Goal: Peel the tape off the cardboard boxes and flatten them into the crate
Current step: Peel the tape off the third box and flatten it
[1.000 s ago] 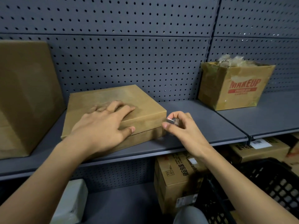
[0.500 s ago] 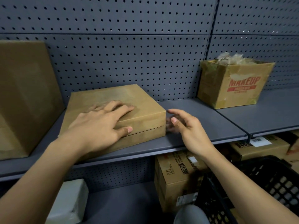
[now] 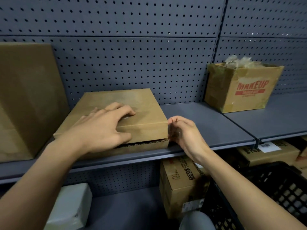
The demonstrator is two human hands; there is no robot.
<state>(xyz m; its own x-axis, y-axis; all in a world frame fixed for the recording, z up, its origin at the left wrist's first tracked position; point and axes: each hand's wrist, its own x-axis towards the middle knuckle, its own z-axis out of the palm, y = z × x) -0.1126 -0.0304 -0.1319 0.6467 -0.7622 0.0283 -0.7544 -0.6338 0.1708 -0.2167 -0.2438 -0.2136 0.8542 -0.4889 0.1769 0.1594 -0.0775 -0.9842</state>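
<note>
left hand (image 3: 103, 130): I'm pressing open fingers on the flat box (image 3: 132, 100) on the shelf (image 3: 207, 127), steadying it.
right hand (image 3: 184, 131): fingers curling at box's right corner, hunting tape; hold unclear.

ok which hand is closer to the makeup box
Right. The right hand is at the right corner of the flat box, left of the makeup box; the left hand rests atop the flat box, farther left.

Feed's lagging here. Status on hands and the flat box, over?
Left hand pressing box top. Right hand curled at its front-right corner, grip unclear. Nothing blocking.
</note>
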